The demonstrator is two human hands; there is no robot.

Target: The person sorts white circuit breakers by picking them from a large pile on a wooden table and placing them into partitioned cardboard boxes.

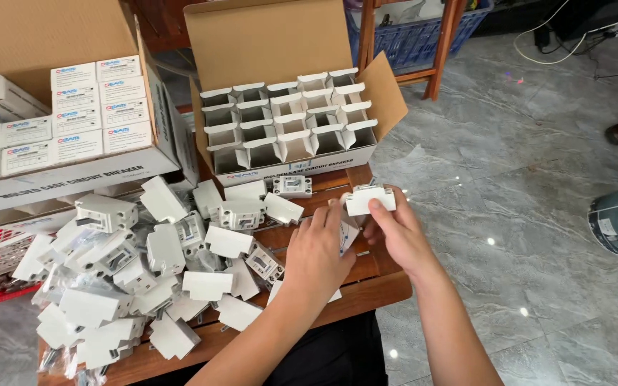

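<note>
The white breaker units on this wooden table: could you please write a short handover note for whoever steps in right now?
Right hand: holds one white unit just in front of the open carton.
Left hand: beside it, fingers on a small white piece; what it is cannot be made out.
Open carton: its divider cells look empty.
Loose units: heaped on the wooden table, to the left of both hands.
Second carton, far left: filled with small white boxes.
Done: nothing is in the cells.
Left: the whole heap is still loose.
</note>
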